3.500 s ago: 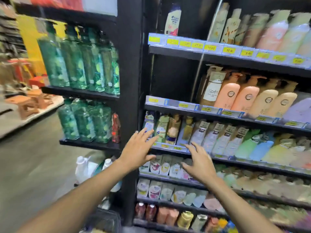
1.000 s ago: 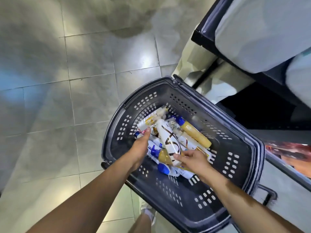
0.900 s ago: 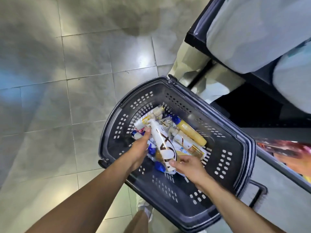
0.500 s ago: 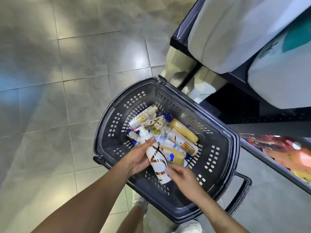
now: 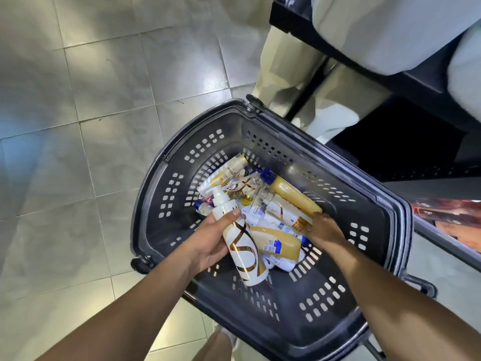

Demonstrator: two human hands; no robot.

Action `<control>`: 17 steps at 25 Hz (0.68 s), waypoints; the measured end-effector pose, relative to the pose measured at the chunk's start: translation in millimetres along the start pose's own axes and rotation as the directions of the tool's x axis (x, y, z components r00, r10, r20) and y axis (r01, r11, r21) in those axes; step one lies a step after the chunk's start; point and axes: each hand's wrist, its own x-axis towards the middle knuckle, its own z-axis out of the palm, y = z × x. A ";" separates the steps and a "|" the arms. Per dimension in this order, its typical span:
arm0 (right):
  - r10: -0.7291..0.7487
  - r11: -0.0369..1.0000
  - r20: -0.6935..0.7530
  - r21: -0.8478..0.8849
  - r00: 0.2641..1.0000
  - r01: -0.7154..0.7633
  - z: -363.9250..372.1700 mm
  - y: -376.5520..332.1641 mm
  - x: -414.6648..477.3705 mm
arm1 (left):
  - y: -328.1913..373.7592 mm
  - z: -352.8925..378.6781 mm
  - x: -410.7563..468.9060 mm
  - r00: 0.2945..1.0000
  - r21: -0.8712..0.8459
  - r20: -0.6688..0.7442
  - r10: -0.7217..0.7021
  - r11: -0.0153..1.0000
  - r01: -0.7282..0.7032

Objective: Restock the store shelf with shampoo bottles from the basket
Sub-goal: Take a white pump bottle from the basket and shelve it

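Observation:
A dark plastic basket (image 5: 338,321) stands on the tiled floor and holds several white and yellow shampoo bottles (image 5: 260,204). My left hand (image 5: 208,243) grips a white pump bottle with gold lettering (image 5: 244,254), lifted a little above the pile, pump end pointing away from me. My right hand (image 5: 324,231) reaches down into the pile on the right, its fingertips on a white and gold bottle (image 5: 289,214) beside a yellow bottle with a blue cap (image 5: 291,195). Whether those fingers have closed on it is hidden.
The dark base of the store shelf (image 5: 390,82) runs along the upper right, with pale bags (image 5: 390,29) on it. A lower shelf edge (image 5: 447,241) shows at the right. Grey floor tiles (image 5: 91,126) fill the left. The basket handle (image 5: 419,282) hangs at its right side.
My left hand has taken the white pump bottle alone and lifted it off the pile. My right hand let go of it and moved right, down onto another bottle.

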 end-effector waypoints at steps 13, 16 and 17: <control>0.011 0.985 -0.019 -0.171 1.000 -0.014 -14.0 -2.6 -31.6 | 8.0 17.3 -22.1 0.993 0.070 -0.034 0.113 0.991 -0.111; -0.038 0.999 -0.024 -0.040 0.999 0.037 -44.3 0.4 -75.7 | 17.5 28.2 -48.3 0.991 0.112 -0.006 0.133 0.985 -0.132; -0.061 0.998 -0.040 0.026 0.997 0.062 -56.3 2.0 -93.5 | 21.3 34.5 -60.3 0.990 0.124 0.000 0.143 0.982 -0.142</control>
